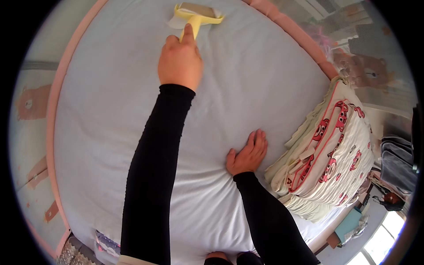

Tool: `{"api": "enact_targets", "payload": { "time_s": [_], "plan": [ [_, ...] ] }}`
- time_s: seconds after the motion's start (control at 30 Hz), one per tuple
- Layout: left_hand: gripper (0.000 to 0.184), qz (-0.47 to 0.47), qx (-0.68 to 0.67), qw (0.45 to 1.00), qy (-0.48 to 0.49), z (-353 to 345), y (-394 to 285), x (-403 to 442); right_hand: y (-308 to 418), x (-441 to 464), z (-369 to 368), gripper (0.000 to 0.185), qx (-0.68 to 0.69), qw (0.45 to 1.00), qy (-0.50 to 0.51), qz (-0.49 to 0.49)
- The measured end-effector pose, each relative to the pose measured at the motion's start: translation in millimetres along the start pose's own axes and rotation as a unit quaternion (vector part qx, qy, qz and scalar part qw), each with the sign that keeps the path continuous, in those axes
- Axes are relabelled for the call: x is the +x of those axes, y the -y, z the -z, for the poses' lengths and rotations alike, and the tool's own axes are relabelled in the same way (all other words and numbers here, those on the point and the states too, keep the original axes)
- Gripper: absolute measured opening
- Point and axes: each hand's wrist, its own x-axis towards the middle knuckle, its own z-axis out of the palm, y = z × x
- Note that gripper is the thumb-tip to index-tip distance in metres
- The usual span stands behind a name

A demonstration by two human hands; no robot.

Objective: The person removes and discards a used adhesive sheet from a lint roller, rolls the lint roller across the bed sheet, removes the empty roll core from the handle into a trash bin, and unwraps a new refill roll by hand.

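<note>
My left hand (180,62) is closed around the yellow handle of a lint roller (199,13), one finger stretched along the handle. The roller's wide head has a grey-brown upper face in a yellow frame, and a pale flap sticks out at its left side. It rests on or just over the light blue bed sheet (119,115) at the far end; exact contact cannot be seen. Lower right of it, my right hand (249,152) lies flat on the sheet, fingers stretched and thumb apart, holding nothing. Creases run from under this palm toward my knees.
Pillows with a pink bear print (340,154) are stacked at the right, close to my right hand. A pink padded edge (53,132) and sheer netting with bears border the bed. Dark folded cloth (397,154) and a window (384,238) lie beyond at the right.
</note>
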Motion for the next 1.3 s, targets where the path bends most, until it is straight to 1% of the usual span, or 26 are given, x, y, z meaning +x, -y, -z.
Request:
{"api": "enact_targets", "payload": {
  "time_s": [0.03,0.13,0.33,0.43,0.57,0.73,0.83,1.03,1.17,1.23,1.3],
  "plan": [
    [0.048,-0.01,-0.016,1.0,-0.019,1,-9,-2,0,0,0,0.077,0.002,1.0,-0.001,0.0],
    [0.049,-0.079,-0.052,0.994,-0.057,-2,-35,-21,0,-1,-1,0.076,-0.004,1.0,-0.004,-0.002],
    [0.05,-0.163,-0.136,0.977,0.01,-17,-89,-71,0,1,-1,0.075,0.005,1.0,-0.02,0.0],
    [0.05,-0.182,-0.13,0.974,0.032,-29,-101,-89,0,1,0,0.076,0.007,1.0,-0.015,-0.003],
    [0.049,-0.178,-0.152,0.972,0.031,-37,-101,-101,0,1,1,0.076,0.005,1.0,-0.007,-0.01],
    [0.05,-0.155,-0.171,0.972,0.047,-11,-86,-123,0,-2,2,0.077,-0.002,1.0,0.005,-0.012],
    [0.053,-0.152,-0.21,0.966,0.006,4,-74,-140,0,-3,1,0.077,-0.011,1.0,0.008,-0.012],
    [0.053,-0.105,-0.234,0.965,-0.045,19,-34,-200,-1,-3,-4,0.078,-0.001,1.0,-0.006,-0.008],
    [0.051,-0.08,-0.178,0.979,-0.057,25,-10,-223,0,-1,0,0.079,0.002,1.0,0.002,-0.004],
    [0.051,-0.062,-0.146,0.986,-0.051,28,-7,-216,0,-2,0,0.079,0.001,1.0,0.002,-0.003],
    [0.053,-0.066,-0.128,0.989,-0.04,23,-6,-195,0,-2,-1,0.079,-0.002,1.0,-0.001,0.001]
  ]
}}
